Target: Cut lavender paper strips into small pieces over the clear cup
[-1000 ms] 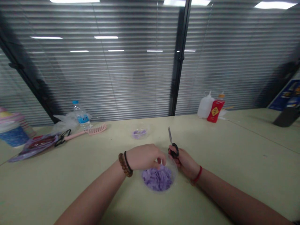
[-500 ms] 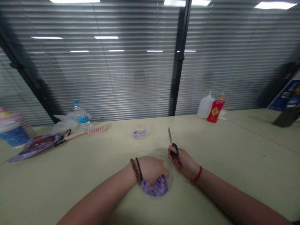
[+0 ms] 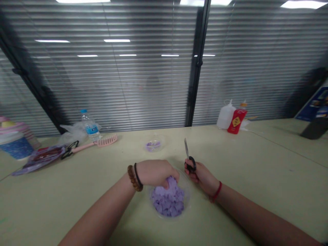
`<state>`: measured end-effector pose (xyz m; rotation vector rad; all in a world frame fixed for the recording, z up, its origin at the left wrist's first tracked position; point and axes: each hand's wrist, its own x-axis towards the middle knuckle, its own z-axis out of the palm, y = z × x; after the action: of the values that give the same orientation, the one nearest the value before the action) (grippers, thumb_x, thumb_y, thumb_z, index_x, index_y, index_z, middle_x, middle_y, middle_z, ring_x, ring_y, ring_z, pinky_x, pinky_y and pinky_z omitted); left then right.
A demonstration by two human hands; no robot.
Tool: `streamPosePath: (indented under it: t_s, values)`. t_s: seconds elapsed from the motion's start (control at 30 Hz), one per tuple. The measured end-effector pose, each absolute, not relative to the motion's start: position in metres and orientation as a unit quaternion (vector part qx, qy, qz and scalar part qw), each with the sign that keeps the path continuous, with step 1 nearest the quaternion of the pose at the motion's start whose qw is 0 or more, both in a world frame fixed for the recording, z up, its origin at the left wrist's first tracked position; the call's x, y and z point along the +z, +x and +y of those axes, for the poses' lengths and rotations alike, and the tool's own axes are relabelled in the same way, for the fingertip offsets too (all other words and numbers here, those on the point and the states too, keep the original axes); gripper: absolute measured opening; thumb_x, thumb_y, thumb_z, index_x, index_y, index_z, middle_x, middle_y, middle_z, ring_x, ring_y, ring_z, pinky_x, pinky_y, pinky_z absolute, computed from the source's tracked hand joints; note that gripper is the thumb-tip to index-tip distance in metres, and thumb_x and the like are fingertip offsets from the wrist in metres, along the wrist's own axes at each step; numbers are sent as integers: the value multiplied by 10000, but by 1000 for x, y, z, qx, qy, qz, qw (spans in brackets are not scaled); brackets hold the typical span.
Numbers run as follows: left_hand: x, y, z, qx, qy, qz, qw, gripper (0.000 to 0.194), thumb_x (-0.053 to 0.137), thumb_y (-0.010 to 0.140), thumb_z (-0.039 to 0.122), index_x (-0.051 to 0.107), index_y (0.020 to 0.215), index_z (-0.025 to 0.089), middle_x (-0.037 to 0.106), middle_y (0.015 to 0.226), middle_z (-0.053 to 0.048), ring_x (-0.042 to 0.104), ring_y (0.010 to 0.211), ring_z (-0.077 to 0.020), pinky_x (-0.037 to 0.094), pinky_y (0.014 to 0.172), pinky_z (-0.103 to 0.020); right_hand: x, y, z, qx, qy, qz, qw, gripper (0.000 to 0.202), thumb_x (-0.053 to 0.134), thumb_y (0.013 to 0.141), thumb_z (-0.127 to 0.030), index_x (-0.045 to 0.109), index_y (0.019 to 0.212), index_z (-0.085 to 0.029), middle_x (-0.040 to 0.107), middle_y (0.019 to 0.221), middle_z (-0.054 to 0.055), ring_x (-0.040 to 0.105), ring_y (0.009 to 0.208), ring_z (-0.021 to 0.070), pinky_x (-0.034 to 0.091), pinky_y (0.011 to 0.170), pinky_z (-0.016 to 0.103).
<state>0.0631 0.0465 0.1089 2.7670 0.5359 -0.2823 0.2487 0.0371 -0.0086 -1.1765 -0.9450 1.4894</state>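
My left hand (image 3: 156, 173), with a bead bracelet and a dark band at its wrist, is over a clear round bowl (image 3: 188, 198). Its fingers are closed on a clump of pale purple petal-like pieces (image 3: 169, 185). More small purple pieces (image 3: 169, 206) lie heaped in the bowl below; the hand partly covers the bowl's far left side. To the right of the bowl, my right hand (image 3: 202, 177) grips black-handled scissors (image 3: 191, 164) by the handles, blades pointing up and away from me. A red cord circles that wrist.
Farther back sits a small clear dish (image 3: 153, 146) with purple bits. On the left are a pink hairbrush (image 3: 106, 140), a water bottle (image 3: 91, 128), a purple bag (image 3: 43, 157) and a blue cup (image 3: 16, 147). A red bottle (image 3: 236, 122) and a white squeeze bottle (image 3: 225, 116) stand back right.
My left hand has risen out of the heap and shifted slightly left and away, bringing up a clump of purple pieces. The right hand and scissors stay almost where they were.
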Motion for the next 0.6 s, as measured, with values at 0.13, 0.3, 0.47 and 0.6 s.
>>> streamPosePath:
  t_s: [0.13, 0.3, 0.47, 0.6]
  values:
    - [111, 62, 45, -114, 961, 182, 176, 350, 680, 676, 114, 615, 1012, 185, 685, 902, -25, 617, 807, -159, 435, 690, -218, -9, 249, 37, 612, -485, -390, 489, 340, 590, 685, -480, 485, 671, -157, 468, 506, -47, 260, 340, 22, 139, 326, 169]
    - [101, 64, 44, -141, 958, 215, 127, 392, 709, 651, 214, 604, 1028, 188, 658, 946, -52, 607, 814, -189, 448, 702, -260, -9, 248, 37, 607, -488, -392, 490, 346, 587, 687, -484, 483, 669, -154, 474, 520, -43, 261, 343, 17, 141, 325, 166]
    - [79, 79, 33, -211, 950, 207, 98, 563, 713, 590, 350, 552, 1114, 218, 592, 1000, -106, 603, 779, -255, 477, 626, -329, -9, 249, 37, 605, -487, -397, 489, 363, 584, 681, -501, 483, 672, -153, 473, 520, -41, 267, 347, 18, 133, 326, 164]
    - [68, 89, 21, -236, 942, 229, 70, 510, 718, 563, 291, 584, 1054, 270, 538, 1055, -107, 602, 754, -259, 474, 565, -325, -8, 249, 37, 607, -484, -399, 488, 368, 591, 668, -504, 482, 664, -153, 469, 510, -44, 275, 343, 20, 139, 327, 168]
